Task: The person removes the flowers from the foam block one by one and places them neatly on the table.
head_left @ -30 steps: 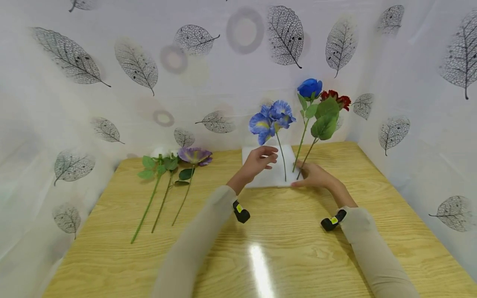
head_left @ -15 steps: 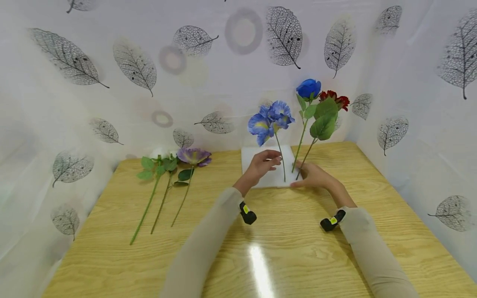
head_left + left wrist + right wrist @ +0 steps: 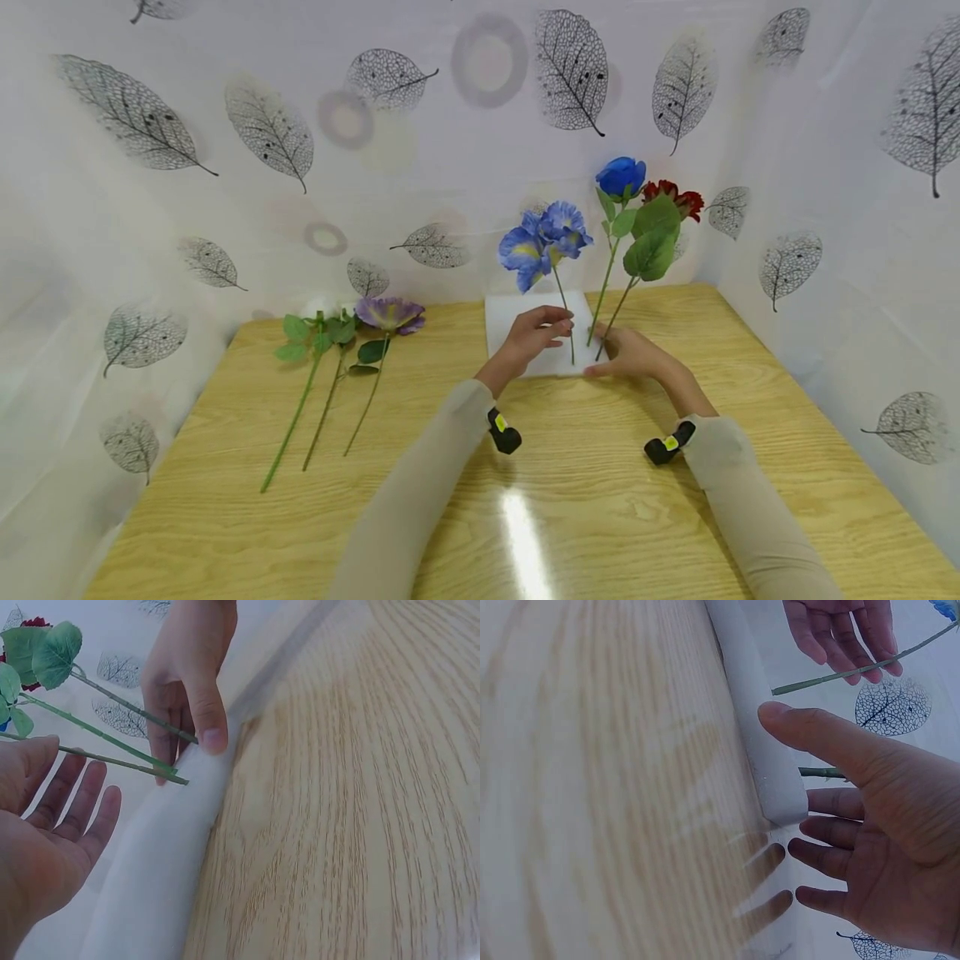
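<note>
A blue iris (image 3: 555, 237) with a thin stem stands upright in a white foam block (image 3: 502, 321) at the back of the table. My left hand (image 3: 531, 337) is beside that stem, fingers loosely extended; in the left wrist view the thumb overlaps the stem (image 3: 112, 760) and the other fingers spread behind it. My right hand (image 3: 637, 354) holds the block's right end, thumb (image 3: 810, 727) over its front edge and fingers at the end side. Close by this hand, a blue rose (image 3: 621, 177) and a red flower (image 3: 690, 205) with big green leaves also stand in the foam.
On the left of the wooden table (image 3: 585, 508) lie several cut stems: a purple flower (image 3: 390, 315) and leafy green stems (image 3: 296, 417), their pale heads against the backdrop. A white leaf-printed curtain (image 3: 420, 183) rises right behind the block and along both sides.
My left hand has moved right, from left of the iris to its stem. My right hand stays at the foam block's end, and the standing flowers keep their places.
</note>
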Tool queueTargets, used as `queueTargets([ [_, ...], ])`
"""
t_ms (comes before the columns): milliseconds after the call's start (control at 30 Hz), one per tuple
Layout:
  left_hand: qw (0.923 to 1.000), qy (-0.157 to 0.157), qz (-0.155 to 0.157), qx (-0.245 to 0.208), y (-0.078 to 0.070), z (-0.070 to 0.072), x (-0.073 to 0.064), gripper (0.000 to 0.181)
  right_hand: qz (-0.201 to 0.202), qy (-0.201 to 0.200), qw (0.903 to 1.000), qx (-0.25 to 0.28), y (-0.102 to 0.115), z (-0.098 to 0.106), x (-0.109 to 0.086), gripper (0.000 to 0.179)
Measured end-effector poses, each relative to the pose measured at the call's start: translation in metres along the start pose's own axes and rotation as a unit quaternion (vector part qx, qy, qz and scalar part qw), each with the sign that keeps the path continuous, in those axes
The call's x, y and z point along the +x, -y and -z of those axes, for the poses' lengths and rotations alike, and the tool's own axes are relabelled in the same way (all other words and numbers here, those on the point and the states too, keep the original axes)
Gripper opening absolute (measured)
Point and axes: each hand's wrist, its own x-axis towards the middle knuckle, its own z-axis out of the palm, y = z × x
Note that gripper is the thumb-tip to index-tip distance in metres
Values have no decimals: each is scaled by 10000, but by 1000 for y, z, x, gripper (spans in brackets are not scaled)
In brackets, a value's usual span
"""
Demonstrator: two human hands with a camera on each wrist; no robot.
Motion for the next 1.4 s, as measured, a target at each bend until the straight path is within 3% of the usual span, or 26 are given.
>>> queueTargets([
  [433,9999,-20,-124,-51,2,-1,2,27,21,-14,10000,-70,1,1,0,101],
  [967,9999,49,-27,-103,5,-5,1,33,-81,-6,10000,-13,0,0,0,101],
  [1400,9999,-77,71,-85,12,-9,1,27,-101,-3,9999,73,0,0,-1,101],
])
